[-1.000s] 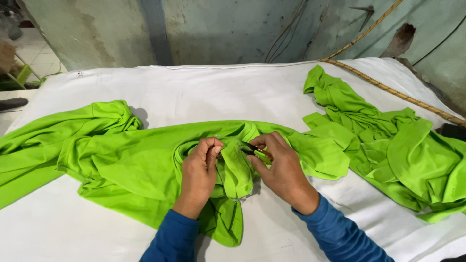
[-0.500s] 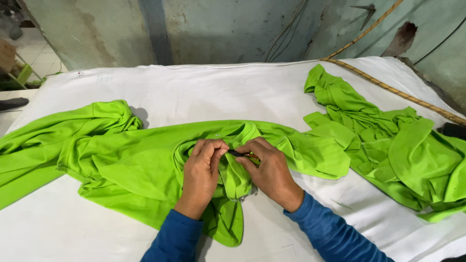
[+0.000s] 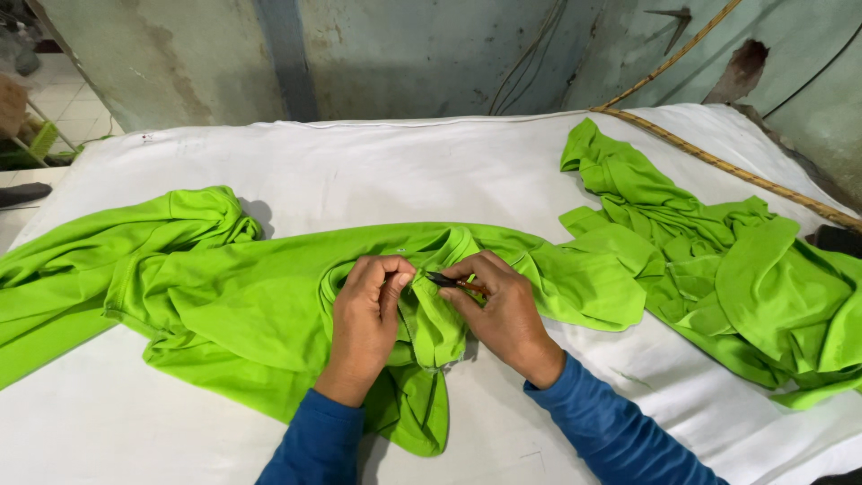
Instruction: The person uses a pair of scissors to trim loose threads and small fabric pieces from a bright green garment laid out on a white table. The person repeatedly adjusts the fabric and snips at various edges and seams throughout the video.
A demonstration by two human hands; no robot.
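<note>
A bright green garment (image 3: 242,305) lies spread across the white table (image 3: 377,171) in front of me. My left hand (image 3: 366,314) pinches a bunched fold of this garment near its collar. My right hand (image 3: 503,310) holds a small dark thread snipper (image 3: 442,280), its tip pointing left at the pinched fold. Both hands are close together over the cloth. Blue sleeves cover my forearms.
A heap of more green garments (image 3: 736,278) lies at the right of the table. A yellowish rope (image 3: 718,162) runs across the far right corner. A stained wall (image 3: 404,54) stands behind the table. Floor tiles and a green object (image 3: 36,139) show at far left.
My right hand has moved left toward my left hand, bringing the snipper's tip up to the pinched fold. The garments have not shifted.
</note>
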